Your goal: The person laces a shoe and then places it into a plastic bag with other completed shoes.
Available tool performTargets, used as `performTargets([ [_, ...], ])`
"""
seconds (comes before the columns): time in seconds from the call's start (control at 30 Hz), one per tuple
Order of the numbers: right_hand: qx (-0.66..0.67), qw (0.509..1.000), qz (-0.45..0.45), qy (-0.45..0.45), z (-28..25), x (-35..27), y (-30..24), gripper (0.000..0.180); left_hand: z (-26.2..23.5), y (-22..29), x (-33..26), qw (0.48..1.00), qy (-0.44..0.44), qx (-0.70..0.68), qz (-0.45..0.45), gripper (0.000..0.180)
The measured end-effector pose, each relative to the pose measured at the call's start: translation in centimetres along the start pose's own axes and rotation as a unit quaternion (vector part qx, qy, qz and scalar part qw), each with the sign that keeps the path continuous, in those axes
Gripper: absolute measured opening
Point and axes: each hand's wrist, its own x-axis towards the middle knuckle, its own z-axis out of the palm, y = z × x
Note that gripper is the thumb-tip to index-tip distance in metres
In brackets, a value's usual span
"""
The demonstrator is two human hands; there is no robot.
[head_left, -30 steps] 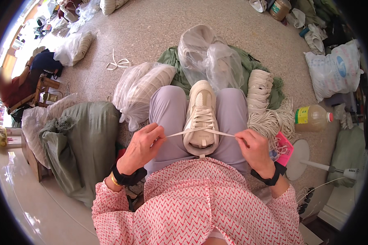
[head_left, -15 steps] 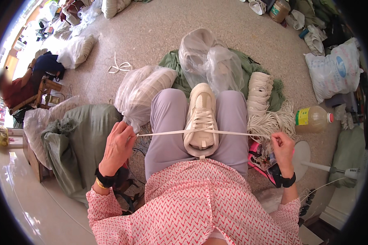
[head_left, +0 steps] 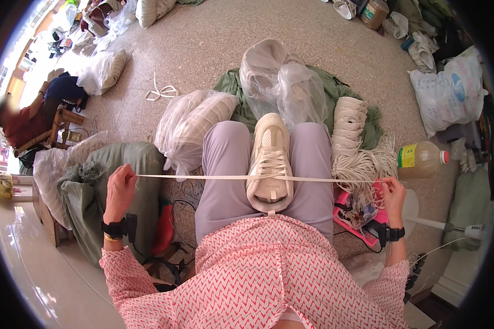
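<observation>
A cream sneaker (head_left: 271, 148) rests between my thighs, toe pointing away from me, its lower eyelets laced in crossing rows. From its upper eyelets a flat pale shoelace (head_left: 203, 177) runs out to both sides, stretched nearly straight. My left hand (head_left: 119, 189) pinches one end, out to the left above the green sack. My right hand (head_left: 392, 198) pinches the other end, near the pink tray. Both hands wear a black band at the wrist. The shoe's heel opening faces me, with a small pull loop at the back.
Right of my knee lie a stack of cream shoe parts (head_left: 348, 123) and a bundle of laces (head_left: 368, 164), beside a plastic bottle (head_left: 421, 156). Clear bags of shoe parts (head_left: 195, 123) stand ahead. A green sack (head_left: 132, 192) sits at left; another person (head_left: 30, 118) sits farther off.
My left hand has moved outward to the left, and my right hand slightly to the right. More lace now spans between the shoe and my left hand. The shoe stays in place.
</observation>
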Motion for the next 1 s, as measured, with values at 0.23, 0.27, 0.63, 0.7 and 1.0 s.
performTargets([
  [0.23,-0.005,0.999,-0.035,0.03,-0.4,1.6,2.4,0.01,-1.3,-1.9,0.6,1.0,0.005,0.011,-0.028,0.015],
  [0.27,-0.005,0.999,-0.034,0.03,-0.3,1.8,2.5,0.01,-1.4,-2.0,0.7,1.0,0.005,0.011,-0.028,0.015],
  [0.63,0.039,0.977,0.073,-0.195,3.1,3.5,-2.8,0.019,-1.8,1.2,5.2,0.999,-0.002,-0.046,0.029,0.01],
  [0.7,0.07,0.962,0.067,-0.255,3.1,5.0,-6.4,0.017,-2.5,3.3,7.5,0.997,0.006,-0.067,0.026,0.008],
  [1.0,0.429,0.896,0.014,-0.116,3.9,3.0,-15.8,0.016,-0.2,8.8,7.8,0.995,-0.007,-0.095,-0.003,0.005],
])
